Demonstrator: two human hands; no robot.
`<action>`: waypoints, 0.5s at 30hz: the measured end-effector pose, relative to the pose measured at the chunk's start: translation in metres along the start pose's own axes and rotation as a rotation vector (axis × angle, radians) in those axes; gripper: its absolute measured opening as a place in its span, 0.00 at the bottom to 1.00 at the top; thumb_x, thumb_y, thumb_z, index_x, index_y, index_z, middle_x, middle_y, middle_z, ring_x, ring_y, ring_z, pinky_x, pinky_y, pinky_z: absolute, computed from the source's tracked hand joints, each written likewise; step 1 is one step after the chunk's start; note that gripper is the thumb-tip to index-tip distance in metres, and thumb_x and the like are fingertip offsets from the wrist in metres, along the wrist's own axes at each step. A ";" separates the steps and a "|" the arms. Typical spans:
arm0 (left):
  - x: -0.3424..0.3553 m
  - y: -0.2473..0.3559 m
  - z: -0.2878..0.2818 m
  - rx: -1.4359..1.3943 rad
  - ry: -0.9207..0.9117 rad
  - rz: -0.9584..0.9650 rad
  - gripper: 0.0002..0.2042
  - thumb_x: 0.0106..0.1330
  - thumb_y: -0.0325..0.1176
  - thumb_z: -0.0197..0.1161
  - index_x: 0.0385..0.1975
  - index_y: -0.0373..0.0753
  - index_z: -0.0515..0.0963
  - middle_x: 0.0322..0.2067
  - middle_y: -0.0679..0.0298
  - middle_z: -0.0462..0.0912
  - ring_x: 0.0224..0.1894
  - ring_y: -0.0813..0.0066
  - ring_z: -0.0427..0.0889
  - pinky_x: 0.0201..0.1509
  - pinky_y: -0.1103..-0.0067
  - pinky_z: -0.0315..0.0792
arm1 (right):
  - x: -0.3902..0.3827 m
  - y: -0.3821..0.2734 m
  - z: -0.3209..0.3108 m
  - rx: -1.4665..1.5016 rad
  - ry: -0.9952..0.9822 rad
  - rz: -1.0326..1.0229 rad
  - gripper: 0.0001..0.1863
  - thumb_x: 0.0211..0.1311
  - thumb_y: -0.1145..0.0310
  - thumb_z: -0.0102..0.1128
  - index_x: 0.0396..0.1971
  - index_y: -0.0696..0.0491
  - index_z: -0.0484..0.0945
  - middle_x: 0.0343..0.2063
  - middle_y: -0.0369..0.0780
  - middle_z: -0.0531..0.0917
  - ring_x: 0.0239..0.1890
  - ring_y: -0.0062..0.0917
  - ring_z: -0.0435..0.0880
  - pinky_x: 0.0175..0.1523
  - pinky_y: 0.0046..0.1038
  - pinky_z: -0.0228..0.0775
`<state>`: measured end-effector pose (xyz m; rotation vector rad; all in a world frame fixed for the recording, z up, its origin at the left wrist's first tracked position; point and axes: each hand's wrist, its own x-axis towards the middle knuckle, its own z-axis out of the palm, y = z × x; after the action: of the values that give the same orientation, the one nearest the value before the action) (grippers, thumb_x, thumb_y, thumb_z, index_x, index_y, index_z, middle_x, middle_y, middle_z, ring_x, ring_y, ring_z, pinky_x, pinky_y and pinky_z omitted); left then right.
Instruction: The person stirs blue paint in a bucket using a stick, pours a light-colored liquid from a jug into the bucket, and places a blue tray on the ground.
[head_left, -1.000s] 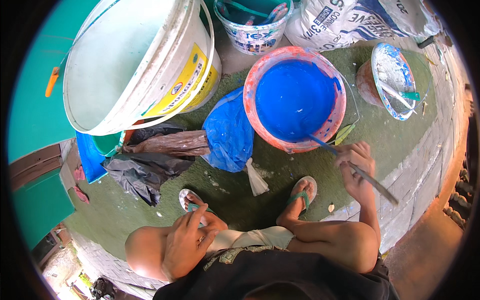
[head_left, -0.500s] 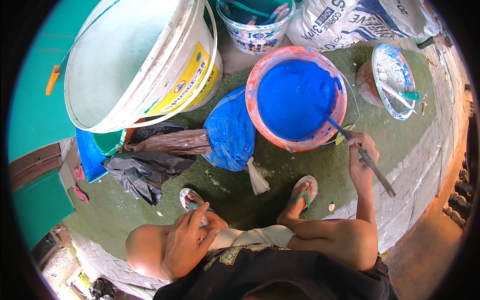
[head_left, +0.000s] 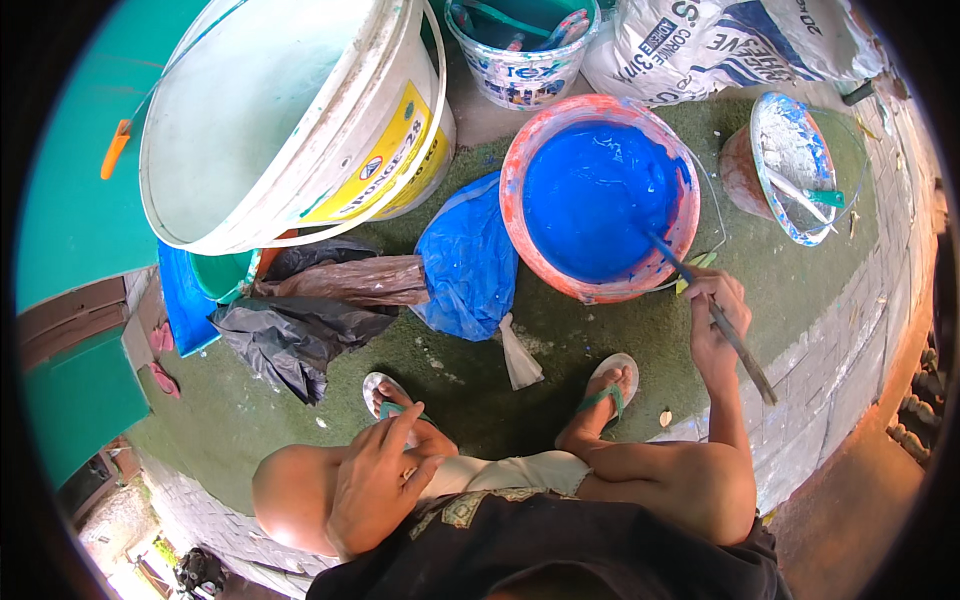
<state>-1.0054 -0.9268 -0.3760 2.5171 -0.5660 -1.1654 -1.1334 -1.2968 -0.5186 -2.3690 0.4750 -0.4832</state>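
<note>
A stick [head_left: 738,352] slants from blue paint [head_left: 595,195] in the red bucket [head_left: 513,200] toward the green mat [head_left: 790,275]'s right edge; the right hand [head_left: 714,308] wraps its fingers around it; the left hand [head_left: 378,490], fingers loosely spread, touches a leg [head_left: 285,495].

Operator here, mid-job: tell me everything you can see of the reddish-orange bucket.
The bucket is round, apparently plastic, its reddish-orange rim and inner wall smeared with pale and blue marks. It stands upright on the green ground, holding thick-looking blue liquid. A thin wire handle hangs down its right side. A stick, gripped by the right hand, crosses above the near-right rim into the liquid; whether it touches the rim is unclear.
</note>
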 end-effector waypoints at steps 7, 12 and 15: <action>-0.001 0.005 -0.004 -0.002 -0.013 -0.007 0.25 0.69 0.37 0.63 0.64 0.37 0.71 0.54 0.45 0.79 0.55 0.42 0.78 0.59 0.61 0.73 | 0.000 0.001 0.009 0.562 0.100 0.274 0.06 0.62 0.83 0.57 0.31 0.55 0.79 0.43 0.45 0.87 0.40 0.32 0.82 0.52 0.33 0.68; -0.003 0.002 -0.005 -0.032 0.006 0.004 0.25 0.69 0.37 0.63 0.64 0.37 0.71 0.53 0.45 0.80 0.55 0.43 0.78 0.58 0.61 0.73 | 0.004 0.003 0.008 -0.027 0.073 0.007 0.06 0.63 0.83 0.56 0.31 0.56 0.79 0.44 0.45 0.87 0.43 0.29 0.82 0.53 0.32 0.69; -0.004 -0.002 -0.003 -0.088 0.032 0.052 0.25 0.69 0.38 0.63 0.64 0.37 0.71 0.53 0.45 0.80 0.55 0.43 0.79 0.58 0.61 0.73 | -0.006 -0.004 0.013 0.207 -0.008 0.139 0.06 0.64 0.83 0.56 0.31 0.56 0.79 0.44 0.45 0.87 0.44 0.30 0.82 0.54 0.32 0.69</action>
<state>-1.0052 -0.9234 -0.3727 2.4278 -0.5567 -1.1055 -1.1318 -1.2840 -0.5269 -2.1233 0.5543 -0.4363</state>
